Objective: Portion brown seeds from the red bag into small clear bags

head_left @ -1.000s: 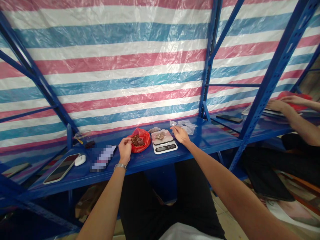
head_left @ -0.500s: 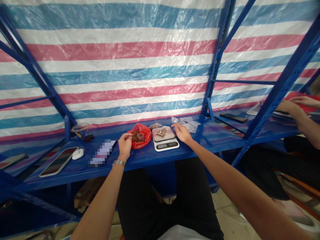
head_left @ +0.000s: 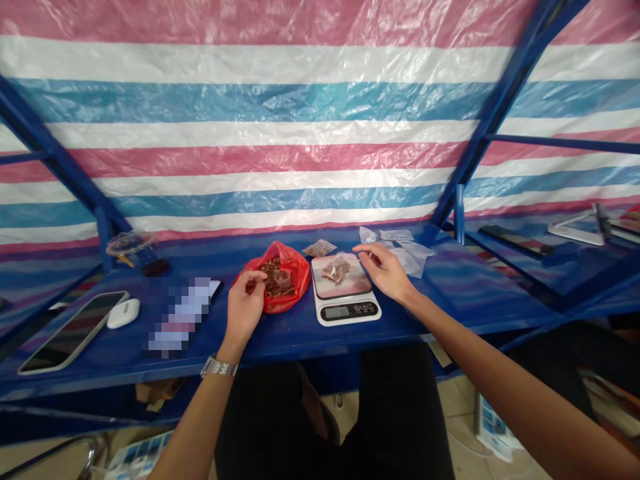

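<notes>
My left hand [head_left: 247, 303] is at the left side of a red plastic bag [head_left: 299, 267], its fingertips pinched together over the contents. Whatever sits between those fingertips is too small to make out. Small brown pieces [head_left: 273, 269] fill the bag, and a small clear cup [head_left: 283, 279] rests among them. To the bag's right stands a white kitchen scale [head_left: 320, 313] bearing a small clear packet of brown pieces [head_left: 336, 269]. My right hand [head_left: 385, 268] hovers by the scale's right edge, fingers apart and holding nothing visible.
Another filled packet [head_left: 320, 249] lies behind the scale. Several clear plastic bags [head_left: 413, 257] lie beyond my right hand. On the left are a phone [head_left: 75, 330], a white earbud case [head_left: 123, 313], a blurred-out phone [head_left: 183, 317] and a clear cup [head_left: 133, 250]. Blue frame posts [head_left: 493, 113] flank the shelf.
My view has tipped down and come closer to the shelf. My left fingertips have moved from the bag's left rim to over the brown pieces. My right hand stays beside the scale.
</notes>
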A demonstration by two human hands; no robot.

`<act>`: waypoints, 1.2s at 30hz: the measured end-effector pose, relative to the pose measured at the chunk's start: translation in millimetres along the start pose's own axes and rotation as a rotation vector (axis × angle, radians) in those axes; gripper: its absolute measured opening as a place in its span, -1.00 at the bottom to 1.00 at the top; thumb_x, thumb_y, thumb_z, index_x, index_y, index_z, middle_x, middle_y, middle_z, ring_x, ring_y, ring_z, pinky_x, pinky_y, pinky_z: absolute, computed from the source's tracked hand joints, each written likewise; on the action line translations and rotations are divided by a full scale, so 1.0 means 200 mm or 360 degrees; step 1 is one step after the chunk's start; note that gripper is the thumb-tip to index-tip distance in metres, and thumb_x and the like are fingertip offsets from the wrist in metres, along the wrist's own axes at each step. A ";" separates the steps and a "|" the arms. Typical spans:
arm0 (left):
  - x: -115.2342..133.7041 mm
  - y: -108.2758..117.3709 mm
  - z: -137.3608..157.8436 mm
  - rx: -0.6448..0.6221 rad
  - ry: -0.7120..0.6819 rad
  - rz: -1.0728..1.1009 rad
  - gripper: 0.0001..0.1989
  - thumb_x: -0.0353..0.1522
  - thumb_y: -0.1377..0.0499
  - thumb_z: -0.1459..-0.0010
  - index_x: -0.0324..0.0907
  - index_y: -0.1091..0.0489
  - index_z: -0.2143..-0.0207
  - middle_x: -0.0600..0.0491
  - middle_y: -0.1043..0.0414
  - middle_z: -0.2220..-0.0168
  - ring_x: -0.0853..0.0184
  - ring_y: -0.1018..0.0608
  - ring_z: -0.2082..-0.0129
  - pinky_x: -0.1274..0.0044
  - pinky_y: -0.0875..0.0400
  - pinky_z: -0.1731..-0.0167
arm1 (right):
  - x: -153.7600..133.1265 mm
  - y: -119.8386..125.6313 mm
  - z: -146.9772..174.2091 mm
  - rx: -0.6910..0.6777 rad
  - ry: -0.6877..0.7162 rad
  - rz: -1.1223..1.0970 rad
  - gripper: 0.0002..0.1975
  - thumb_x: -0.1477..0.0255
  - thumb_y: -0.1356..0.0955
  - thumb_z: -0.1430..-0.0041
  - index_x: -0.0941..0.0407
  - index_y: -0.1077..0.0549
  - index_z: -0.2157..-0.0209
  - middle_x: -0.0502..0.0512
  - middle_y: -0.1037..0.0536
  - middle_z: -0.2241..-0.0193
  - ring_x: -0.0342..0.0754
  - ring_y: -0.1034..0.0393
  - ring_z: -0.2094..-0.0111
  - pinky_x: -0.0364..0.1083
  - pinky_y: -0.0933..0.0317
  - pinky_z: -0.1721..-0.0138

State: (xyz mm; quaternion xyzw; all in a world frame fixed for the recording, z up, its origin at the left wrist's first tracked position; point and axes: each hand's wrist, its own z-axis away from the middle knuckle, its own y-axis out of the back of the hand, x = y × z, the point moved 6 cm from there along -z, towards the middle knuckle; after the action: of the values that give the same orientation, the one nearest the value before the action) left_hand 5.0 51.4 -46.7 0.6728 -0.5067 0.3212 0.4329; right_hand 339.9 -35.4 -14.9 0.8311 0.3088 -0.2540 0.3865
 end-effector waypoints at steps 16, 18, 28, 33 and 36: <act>0.08 -0.02 0.03 -0.0112 0.0040 -0.0415 -0.87 -0.33 -0.16 -0.27 -0.10 -0.51 0.21 0.05 -0.57 0.20 0.25 -0.60 0.18 0.41 -0.47 0.09 | 0.02 0.01 0.05 -0.0088 -0.0196 0.0247 -0.72 0.26 -0.38 -0.33 0.01 -0.51 -0.03 0.05 -0.56 0.22 -0.08 -0.25 0.40 -0.04 -0.29 0.26; 0.10 -0.02 0.04 -0.0112 -0.0014 -0.0489 -0.87 -0.37 -0.16 -0.27 -0.09 -0.51 0.21 0.06 -0.57 0.19 0.26 -0.59 0.16 0.43 -0.47 0.10 | 0.03 0.01 0.05 -0.0102 -0.0245 0.0244 -0.74 0.25 -0.39 -0.33 0.00 -0.53 0.00 0.03 -0.55 0.28 -0.08 -0.27 0.41 -0.05 -0.29 0.28; 0.24 -0.04 0.08 0.0079 -0.0490 -0.0710 -0.82 -0.52 -0.11 -0.28 -0.14 -0.48 0.22 0.02 -0.50 0.23 0.28 -0.55 0.17 0.41 -0.46 0.07 | -0.04 0.02 0.02 0.0003 -0.0219 -0.0301 -0.81 0.31 -0.47 -0.23 -0.02 -0.56 0.12 0.10 -0.60 0.13 0.04 -0.52 0.14 0.05 -0.42 0.05; 0.29 -0.08 0.14 0.0051 -0.0798 -0.0879 -0.81 -0.53 -0.12 -0.26 -0.12 -0.48 0.20 -0.02 -0.46 0.20 0.22 -0.51 0.14 0.37 -0.45 0.07 | -0.05 -0.01 0.00 -0.0039 -0.0216 0.0082 -0.74 0.29 -0.40 -0.26 0.05 -0.56 0.05 0.10 -0.60 0.23 0.02 -0.50 0.26 0.04 -0.41 0.13; 0.30 -0.08 0.15 0.0053 -0.0892 -0.0892 -0.81 -0.53 -0.11 -0.26 -0.13 -0.49 0.21 -0.03 -0.45 0.21 0.21 -0.50 0.15 0.38 -0.43 0.08 | -0.03 -0.02 -0.01 -0.0065 -0.0176 0.0485 -0.70 0.26 -0.36 -0.28 0.09 -0.59 0.05 0.14 -0.61 0.26 0.04 -0.47 0.27 0.03 -0.37 0.11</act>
State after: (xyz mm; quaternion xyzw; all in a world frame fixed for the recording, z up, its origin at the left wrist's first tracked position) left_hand 37.0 0.7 -11.0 0.8535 -0.3969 0.0027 0.3376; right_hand 334.1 -33.9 -12.2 0.8451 0.1625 -0.2314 0.4537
